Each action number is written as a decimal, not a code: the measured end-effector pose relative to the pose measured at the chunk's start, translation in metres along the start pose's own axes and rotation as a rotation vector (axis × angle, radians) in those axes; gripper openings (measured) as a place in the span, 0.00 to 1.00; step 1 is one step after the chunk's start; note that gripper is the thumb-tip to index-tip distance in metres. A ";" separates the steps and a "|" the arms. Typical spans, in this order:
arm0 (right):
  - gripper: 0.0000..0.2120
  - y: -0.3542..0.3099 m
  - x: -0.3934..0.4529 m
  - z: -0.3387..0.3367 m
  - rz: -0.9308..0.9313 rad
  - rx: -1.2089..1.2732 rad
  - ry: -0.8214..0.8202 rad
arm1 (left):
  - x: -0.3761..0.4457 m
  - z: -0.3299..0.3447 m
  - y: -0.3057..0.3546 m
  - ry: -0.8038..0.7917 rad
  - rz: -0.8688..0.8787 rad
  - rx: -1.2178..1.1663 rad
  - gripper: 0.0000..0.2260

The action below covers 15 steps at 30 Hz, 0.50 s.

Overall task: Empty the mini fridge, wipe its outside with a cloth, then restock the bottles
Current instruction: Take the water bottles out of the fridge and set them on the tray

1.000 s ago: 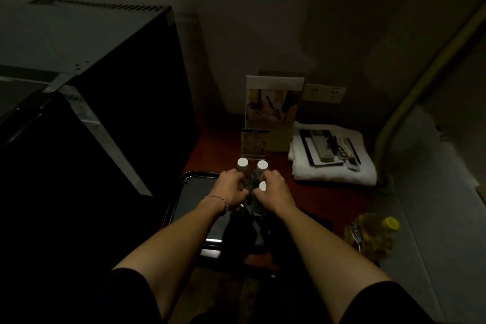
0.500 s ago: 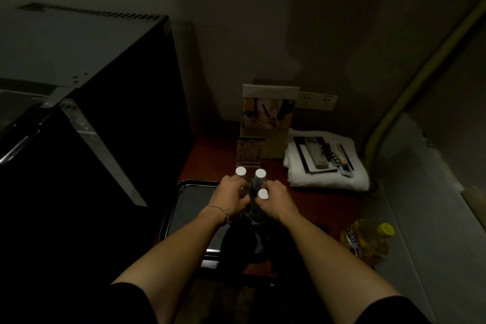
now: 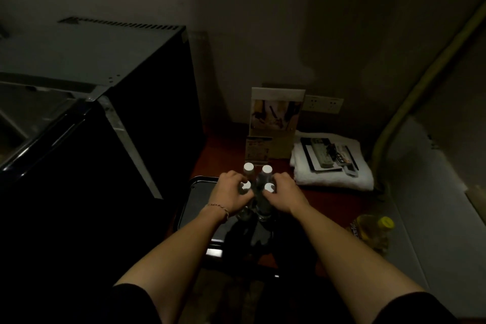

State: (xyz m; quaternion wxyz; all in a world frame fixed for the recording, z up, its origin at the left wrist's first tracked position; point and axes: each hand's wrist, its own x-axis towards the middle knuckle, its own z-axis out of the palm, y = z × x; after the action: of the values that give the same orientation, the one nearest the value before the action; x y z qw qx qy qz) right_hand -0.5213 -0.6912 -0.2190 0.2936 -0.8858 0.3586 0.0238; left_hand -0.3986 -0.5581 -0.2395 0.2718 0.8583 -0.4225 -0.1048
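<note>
Several clear bottles with white caps (image 3: 266, 169) stand bunched together over a black tray (image 3: 196, 198) on a reddish-brown table. My left hand (image 3: 231, 192) wraps the bottles on the left of the bunch, and my right hand (image 3: 285, 193) wraps those on the right. Two caps at the back rise clear of my fingers. The black mini fridge (image 3: 86, 123) fills the left of the view, its door edge angled toward me. The room is dim, so the lower parts of the bottles are hard to make out.
A folded white towel (image 3: 334, 179) with a remote and cards on it lies at the right back. A standing card holder (image 3: 274, 119) and a wall socket (image 3: 323, 104) are behind the bottles. A yellow-capped bottle (image 3: 373, 230) lies at the table's right edge.
Both hands stay closed around the bunch of bottles. A fourth white cap now shows by my left hand. The view has tilted up slightly, so everything sits lower in the frame.
</note>
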 end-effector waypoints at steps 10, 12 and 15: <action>0.24 -0.005 -0.070 0.005 -0.105 -0.302 -0.049 | -0.072 -0.013 0.013 -0.049 0.005 0.078 0.17; 0.24 -0.014 -0.092 0.004 -0.096 -0.409 -0.041 | -0.087 -0.020 0.014 -0.075 0.003 0.145 0.19; 0.23 -0.032 -0.130 0.009 -0.053 -0.454 -0.025 | -0.113 -0.030 0.008 -0.110 -0.004 0.239 0.22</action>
State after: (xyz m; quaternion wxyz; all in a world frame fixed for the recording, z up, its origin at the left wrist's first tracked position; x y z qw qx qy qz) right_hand -0.5957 -0.5871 -0.1775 0.0919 -0.9378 0.3170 0.1072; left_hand -0.4618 -0.4624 -0.2155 0.1437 0.8784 -0.4444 -0.1011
